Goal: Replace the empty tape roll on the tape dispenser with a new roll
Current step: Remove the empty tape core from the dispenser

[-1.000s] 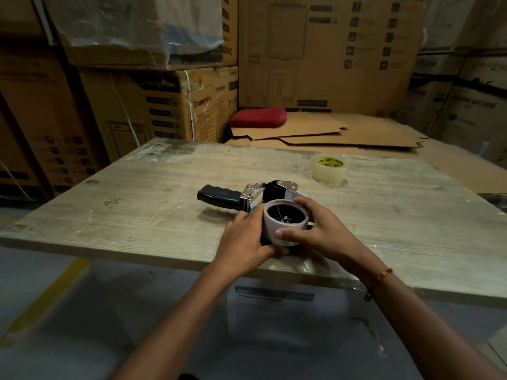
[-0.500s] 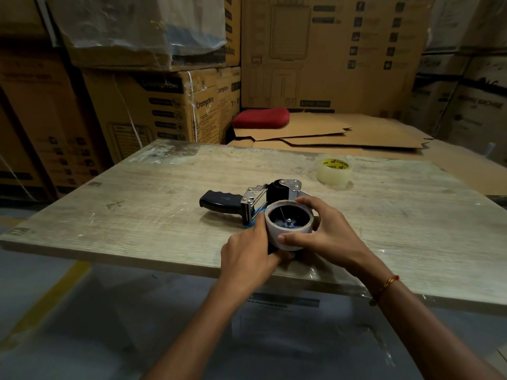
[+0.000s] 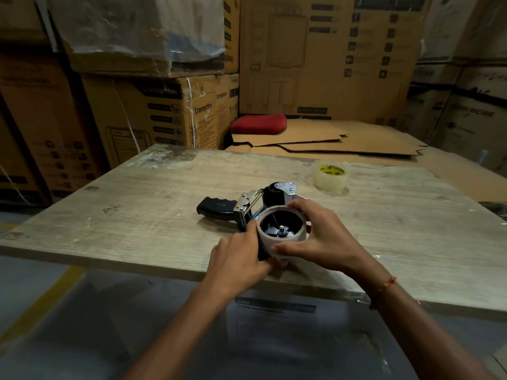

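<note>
Tape dispenser (image 3: 247, 208) lying on its side near front edge of table (image 3: 137, 215). Right hand (image 3: 318, 237) wrapping fingers around empty roll (image 3: 279, 242) on the hub; left hand (image 3: 236, 259) pressing against dispenser w/ fingers curled, bracing it. Roll looks like light, stiff cardboard; prob. best gripped by outer wall. New roll (image 3: 330, 177) sitting behind dispenser, to the right. Wood-grain top, scuffed; cartons (image 3: 153, 111) stacking up beyond it.

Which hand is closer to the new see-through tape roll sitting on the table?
The right hand. It wraps the empty tape core on the dispenser, with the new tape roll beyond it, farther back on the table. The left hand is lower and farther left.
</note>
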### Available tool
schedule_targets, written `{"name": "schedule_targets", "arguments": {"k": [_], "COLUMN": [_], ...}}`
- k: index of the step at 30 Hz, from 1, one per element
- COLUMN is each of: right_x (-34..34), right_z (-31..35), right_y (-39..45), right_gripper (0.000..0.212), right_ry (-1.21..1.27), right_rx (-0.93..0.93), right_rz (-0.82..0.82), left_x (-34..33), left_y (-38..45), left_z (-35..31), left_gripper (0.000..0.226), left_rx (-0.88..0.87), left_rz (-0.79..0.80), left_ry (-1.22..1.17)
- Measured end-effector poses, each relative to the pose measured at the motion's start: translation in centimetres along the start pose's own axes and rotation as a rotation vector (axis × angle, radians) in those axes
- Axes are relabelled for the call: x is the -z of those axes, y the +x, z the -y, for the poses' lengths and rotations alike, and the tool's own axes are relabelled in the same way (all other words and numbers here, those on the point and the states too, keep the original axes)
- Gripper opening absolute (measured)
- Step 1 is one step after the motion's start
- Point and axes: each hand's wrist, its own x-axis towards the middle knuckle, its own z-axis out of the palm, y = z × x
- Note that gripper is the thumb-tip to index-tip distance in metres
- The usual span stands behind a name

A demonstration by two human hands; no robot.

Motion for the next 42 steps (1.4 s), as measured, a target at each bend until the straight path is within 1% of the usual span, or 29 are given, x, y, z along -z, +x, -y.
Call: {"name": "schedule_targets", "arguments": {"k": [4,6,8,11,14,18,20,22,24,27,30,34,36,37,39,42], "right_x": [0.3,0.3,0.1,0.0,0.2,0.8,1.1,1.5,1.8,1.6,1.4,1.2,1.0,1.0,0.9,0.6], "right_z": [0.5,0.5,0.2,-0.7,-0.5,0.9,1.8,2.7,3.2,3.1,2.4,0.7,0.0,-0.3,-0.5,-0.7], "right_y": [0.2,0.0,-0.4,-1.0,-1.2,-0.8,-0.2,0.3,0.4,0.1,-0.3,-1.2,-1.9,-2.1,-2.8,-3.7], "right_gripper": [0.079,0.081,0.083,0.084,0.079,0.069,0.066,0.065,0.063,0.063,0.067,0.076,0.085,0.089,0.090,0.078], "right_ry": [-0.121,-0.148,-0.109,0.047,0.088,-0.043,-0.178,-0.350,-0.396,-0.259,-0.036,0.144,0.191,0.197,0.244,0.418], "right_rx": [0.085,0.088,0.039,-0.080,-0.132,-0.102,-0.071,-0.027,-0.010,-0.044,-0.121,-0.210,-0.230,-0.232,-0.235,-0.244], "right_rz": [0.069,0.081,0.082,0.070,0.106,0.151,0.179,0.207,0.205,0.157,0.121,0.164,0.175,0.177,0.167,0.076], "left_x": [-0.2,-0.2,-0.2,0.2,0.8,1.0,1.0,1.0,1.1,1.1,1.1,0.5,0.1,0.0,0.0,0.2], "left_y": [-0.1,0.0,0.0,0.1,0.3,-0.1,0.0,0.3,0.4,0.2,0.3,0.0,-0.5,-0.6,-0.7,-0.7], "left_z": [0.7,1.1,1.3,1.6,1.9,2.0,2.2,2.5,2.7,2.8,2.7,2.0,1.6,1.6,1.9,2.2], "left_gripper": [0.084,0.090,0.096,0.097,0.084,0.074,0.071,0.070,0.074,0.081,0.079,0.083,0.084,0.086,0.083,0.073], "left_rx": [-0.017,-0.026,-0.053,-0.111,-0.160,-0.184,-0.180,-0.175,-0.173,-0.188,-0.191,-0.197,-0.158,-0.131,-0.096,-0.108], "left_rz": [0.014,0.028,0.050,0.091,0.099,0.072,0.075,0.086,0.095,0.092,0.066,0.028,0.018,0.020,0.052,0.084], "left_ry": [-0.023,-0.039,-0.041,-0.097,-0.138,-0.155,-0.118,-0.104,-0.103,-0.117,-0.087,-0.042,-0.063,-0.104,-0.277,-0.554]}}
